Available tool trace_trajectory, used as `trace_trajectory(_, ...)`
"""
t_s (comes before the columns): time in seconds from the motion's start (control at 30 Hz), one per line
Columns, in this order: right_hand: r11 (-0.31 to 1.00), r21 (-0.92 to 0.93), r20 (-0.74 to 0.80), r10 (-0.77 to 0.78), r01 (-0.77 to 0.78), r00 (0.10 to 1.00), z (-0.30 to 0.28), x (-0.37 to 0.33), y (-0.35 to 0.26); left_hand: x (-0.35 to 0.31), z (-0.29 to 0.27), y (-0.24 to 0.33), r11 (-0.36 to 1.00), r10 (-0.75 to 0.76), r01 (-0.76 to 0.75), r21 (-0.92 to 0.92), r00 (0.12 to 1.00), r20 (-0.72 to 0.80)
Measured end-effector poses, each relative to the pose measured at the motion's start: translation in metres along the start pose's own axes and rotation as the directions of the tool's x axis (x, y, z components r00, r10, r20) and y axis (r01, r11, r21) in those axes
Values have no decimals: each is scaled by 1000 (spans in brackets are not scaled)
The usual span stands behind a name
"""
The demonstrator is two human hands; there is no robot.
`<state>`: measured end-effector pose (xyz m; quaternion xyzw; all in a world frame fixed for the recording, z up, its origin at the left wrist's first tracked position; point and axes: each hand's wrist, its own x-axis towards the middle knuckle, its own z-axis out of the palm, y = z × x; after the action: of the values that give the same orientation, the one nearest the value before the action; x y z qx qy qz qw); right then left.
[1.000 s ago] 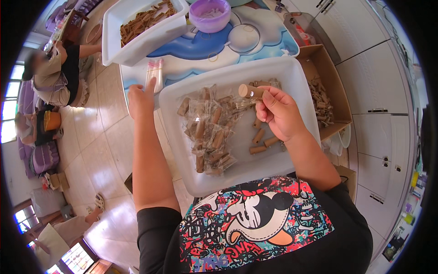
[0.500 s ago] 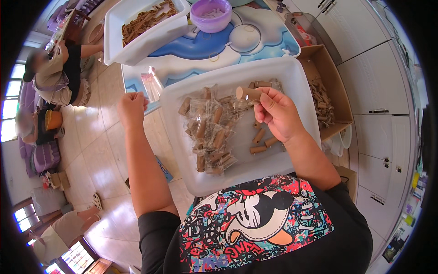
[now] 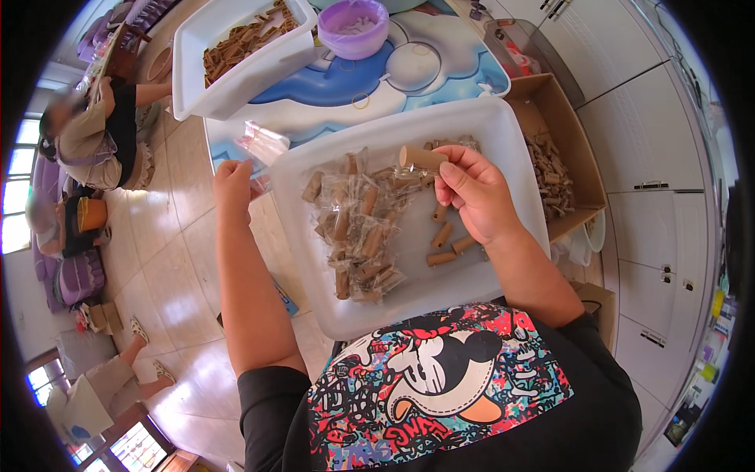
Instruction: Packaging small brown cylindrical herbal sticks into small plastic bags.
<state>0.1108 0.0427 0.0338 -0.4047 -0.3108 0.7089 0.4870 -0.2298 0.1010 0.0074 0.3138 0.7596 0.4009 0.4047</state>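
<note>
My right hand (image 3: 478, 193) pinches a short brown cylinder (image 3: 418, 158) between thumb and fingers, above the white tub (image 3: 322, 313). Clear wrapping shows faintly under that cylinder. Inside the tub, a heap of brown cylinders in clear bags (image 3: 366, 220) lies to the left, and several loose cylinders (image 3: 442, 258) lie to the right. At the tub's left, my left hand (image 3: 234, 189) is closed, its fingertips at some clear plastic bags with pinkish edges (image 3: 266, 143). Its fingers partly hide the grip.
Behind the tub, a cloud-patterned table (image 3: 314, 118) bears a white bin (image 3: 244, 82) of brown pieces and a purple bowl (image 3: 354, 38). A cardboard box (image 3: 578, 149) with more cylinders stands at the right, by white cabinets (image 3: 629, 118). Another person (image 3: 90, 141) sits at far left.
My left hand has moved slightly right and up, and the clear bags beside it have tilted. The right hand still holds the cylinder, a little further left. At lower left, another person's legs have shifted.
</note>
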Motion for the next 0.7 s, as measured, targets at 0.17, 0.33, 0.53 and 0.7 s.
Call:
trace_trajectory(0.17, 995, -76, 13, -62, 63, 998, 3, -1, -1, -19, 5, 16, 898, 429, -397, 187, 885, -180)
trace_trajectory(0.33, 943, -218, -50, -268, 251, 962, 4, -3, -2, -90, 55, 43, 930, 312, -258, -263, 931, 191)
trace_trajectory(0.53, 914, -233, -4, -344, 333, 939, 10, -7, -1, -122, 78, 29, 954, 160, -56, -295, 926, 341)
trace_trajectory(0.7, 916, -256, -19, -324, 309, 946, 6, -3, 4, -129, 83, 31, 945, 148, -14, -326, 908, 392)
